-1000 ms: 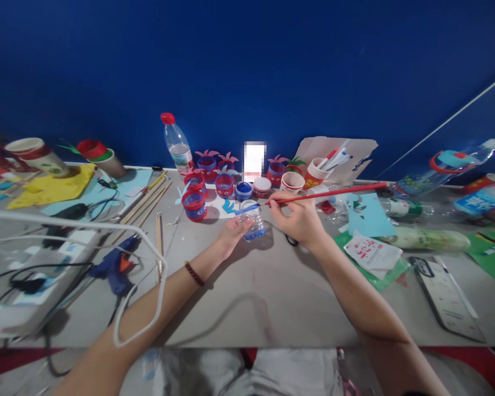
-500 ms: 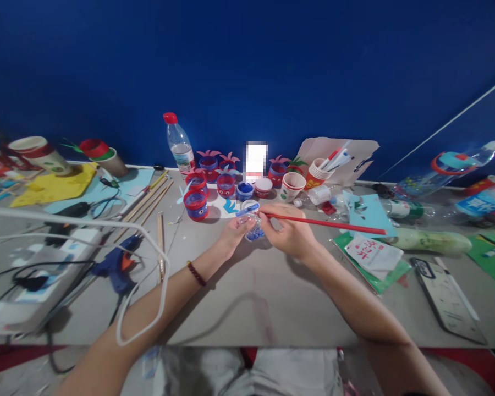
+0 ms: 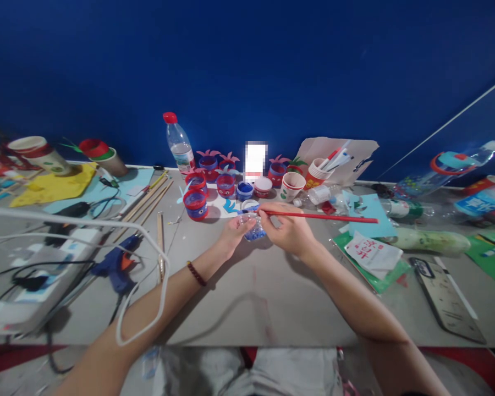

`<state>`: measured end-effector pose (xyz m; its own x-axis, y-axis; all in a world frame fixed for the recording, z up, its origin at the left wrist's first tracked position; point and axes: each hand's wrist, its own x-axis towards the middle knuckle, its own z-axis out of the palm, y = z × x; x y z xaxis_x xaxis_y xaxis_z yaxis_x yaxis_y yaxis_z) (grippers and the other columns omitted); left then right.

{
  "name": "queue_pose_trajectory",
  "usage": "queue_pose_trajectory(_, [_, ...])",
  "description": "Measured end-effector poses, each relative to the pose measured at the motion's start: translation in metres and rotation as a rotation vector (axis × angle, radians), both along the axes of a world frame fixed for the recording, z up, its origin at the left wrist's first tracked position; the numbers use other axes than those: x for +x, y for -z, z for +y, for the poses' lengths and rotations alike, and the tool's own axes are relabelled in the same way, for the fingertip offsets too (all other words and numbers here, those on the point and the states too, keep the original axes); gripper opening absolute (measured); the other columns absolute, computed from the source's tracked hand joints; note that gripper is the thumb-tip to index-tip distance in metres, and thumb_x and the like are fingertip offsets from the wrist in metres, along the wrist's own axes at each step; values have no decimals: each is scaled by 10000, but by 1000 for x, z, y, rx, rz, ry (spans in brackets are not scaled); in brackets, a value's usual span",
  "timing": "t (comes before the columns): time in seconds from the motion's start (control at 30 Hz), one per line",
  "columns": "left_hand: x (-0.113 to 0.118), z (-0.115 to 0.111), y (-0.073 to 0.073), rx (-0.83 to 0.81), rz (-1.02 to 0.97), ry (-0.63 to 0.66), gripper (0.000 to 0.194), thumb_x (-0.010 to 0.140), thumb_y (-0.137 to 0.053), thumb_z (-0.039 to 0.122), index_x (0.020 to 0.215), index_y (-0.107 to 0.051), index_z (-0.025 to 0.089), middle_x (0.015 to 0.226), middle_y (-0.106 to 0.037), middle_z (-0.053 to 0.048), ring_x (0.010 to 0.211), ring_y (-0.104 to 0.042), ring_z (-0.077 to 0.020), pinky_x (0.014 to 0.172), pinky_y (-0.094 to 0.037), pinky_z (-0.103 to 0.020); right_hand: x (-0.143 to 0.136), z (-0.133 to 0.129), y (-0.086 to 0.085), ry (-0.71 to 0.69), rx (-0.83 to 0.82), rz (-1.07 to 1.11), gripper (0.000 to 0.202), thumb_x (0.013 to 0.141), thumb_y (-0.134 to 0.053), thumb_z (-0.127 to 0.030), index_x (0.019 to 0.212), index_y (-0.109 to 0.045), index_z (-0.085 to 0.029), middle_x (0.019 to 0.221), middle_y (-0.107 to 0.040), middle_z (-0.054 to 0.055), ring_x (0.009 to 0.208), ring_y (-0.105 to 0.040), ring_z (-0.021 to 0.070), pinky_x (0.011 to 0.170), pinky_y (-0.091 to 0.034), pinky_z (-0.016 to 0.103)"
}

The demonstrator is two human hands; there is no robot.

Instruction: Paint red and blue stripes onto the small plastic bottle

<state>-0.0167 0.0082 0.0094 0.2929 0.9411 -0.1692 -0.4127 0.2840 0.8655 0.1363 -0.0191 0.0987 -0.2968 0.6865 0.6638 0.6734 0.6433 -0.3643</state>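
Gray table (image 3: 247, 297); labels unreadable.

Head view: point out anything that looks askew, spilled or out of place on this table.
Two things stand out. A paper cup behind the right hand is tipped toward the viewer, not upright. Several clear plastic bottles lie on their sides at the right among paper scraps. No spilled paint is visible.
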Motion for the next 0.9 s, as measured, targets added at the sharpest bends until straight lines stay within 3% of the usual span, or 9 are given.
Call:
queue_pose_trajectory(0.23, [0, 0, -2, 3, 1, 4, 550, 591, -905, 500, 992, -753, 156, 928, -755, -59, 827, -661, -174, 793, -490, -308, 3, 0, -2, 23, 41, -28, 171, 897, -521, -165, 867, -682, -211, 793, -747, 75, 737, -696, 217, 724, -556, 339])
queue_pose_trajectory(0.53, [-2, 2, 4, 28, -27, 49, 580, 660, -877, 481, 1101, -722, 136, 1059, -752, -109, 952, -689, -223, 887, -492, -346, 8, 5, -1, 79, 183, -51, 170, 907, -506, -172, 835, -658, -191, 744, -721, 67, 694, -669, 208, 645, -524, 315])
queue_pose_trajectory(0.9, [-4, 6, 11, 2, -15, 6, 480, 624, -898, 467, 945, -730, 151, 902, -752, -57, 823, -671, -168, 801, -505, -302, 17, 11, 0, 135, 154, -79, 155, 877, -506, -136, 788, -617, -197, 706, -705, 58, 686, -675, 210, 679, -534, 320])
